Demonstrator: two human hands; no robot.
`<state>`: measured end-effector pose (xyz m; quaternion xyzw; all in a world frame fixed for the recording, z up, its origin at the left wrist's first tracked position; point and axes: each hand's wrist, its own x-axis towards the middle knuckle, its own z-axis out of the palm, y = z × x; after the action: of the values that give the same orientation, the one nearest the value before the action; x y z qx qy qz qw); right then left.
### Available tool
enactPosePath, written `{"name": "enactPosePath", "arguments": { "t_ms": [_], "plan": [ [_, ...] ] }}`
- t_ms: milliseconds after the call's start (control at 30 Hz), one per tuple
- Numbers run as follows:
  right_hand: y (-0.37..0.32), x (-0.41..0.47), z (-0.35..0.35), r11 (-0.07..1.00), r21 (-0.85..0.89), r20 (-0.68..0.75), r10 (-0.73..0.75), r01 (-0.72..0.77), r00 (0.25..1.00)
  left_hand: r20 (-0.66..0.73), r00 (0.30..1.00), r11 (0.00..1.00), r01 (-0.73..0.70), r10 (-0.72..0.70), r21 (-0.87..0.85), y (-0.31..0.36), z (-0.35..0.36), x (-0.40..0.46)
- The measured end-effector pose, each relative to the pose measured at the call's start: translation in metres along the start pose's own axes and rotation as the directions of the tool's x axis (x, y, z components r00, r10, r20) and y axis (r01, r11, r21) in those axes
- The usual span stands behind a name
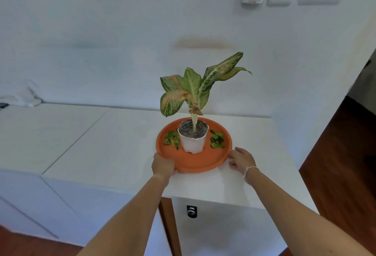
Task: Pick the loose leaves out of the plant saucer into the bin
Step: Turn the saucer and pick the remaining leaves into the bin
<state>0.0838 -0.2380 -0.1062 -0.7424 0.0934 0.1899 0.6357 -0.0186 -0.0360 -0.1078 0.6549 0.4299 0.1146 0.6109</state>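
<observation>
While both leaf piles (172,140) lay in the orange saucer (200,163) near the table's front edge, left hand (164,165) gripped its rim; right hand (242,160) rested open beside it. No bin visible, nothing binned yet.

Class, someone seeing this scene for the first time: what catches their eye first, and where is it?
The round orange plastic saucer on the white counter, with a white pot of variegated leaves at its centre. Loose green leaf scraps lie either side of the pot; the left hand and right hand flank the near rim.
</observation>
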Motion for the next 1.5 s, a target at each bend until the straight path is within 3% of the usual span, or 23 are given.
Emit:
{"name": "enactPosePath", "arguments": {
  "t_ms": [367,600,800,1100,1233,1500],
  "plan": [
    [0.001,-0.006,0.005,0.975,0.199,-0.008,0.106,-0.103,0.994,0.221,0.974,0.999,0.053,-0.05,-0.006,0.005,-0.027,0.044],
    [0.006,-0.014,0.024,0.941,0.299,-0.092,0.195,-0.16,0.976,0.188,0.982,0.999,0.022,-0.012,-0.048,0.004,-0.025,0.062],
    [0.01,-0.021,0.054,0.88,0.446,-0.141,0.252,-0.166,0.958,0.282,0.958,0.979,0.104,-0.051,-0.174,0.004,-0.014,0.047],
    [0.009,-0.031,0.059,0.877,0.439,-0.037,0.233,-0.193,0.972,0.353,0.934,0.948,0.154,-0.049,-0.277,-0.002,-0.004,0.037],
    [0.008,-0.028,0.049,0.915,0.357,-0.045,0.216,-0.186,0.975,0.345,0.936,0.97,0.145,-0.071,-0.195,0.0,-0.009,0.052],
    [-0.007,-0.019,0.032,0.937,0.313,-0.07,0.185,-0.154,0.98,0.155,0.987,0.998,0.053,-0.046,-0.04,0.004,-0.029,0.076]
  ]
}}
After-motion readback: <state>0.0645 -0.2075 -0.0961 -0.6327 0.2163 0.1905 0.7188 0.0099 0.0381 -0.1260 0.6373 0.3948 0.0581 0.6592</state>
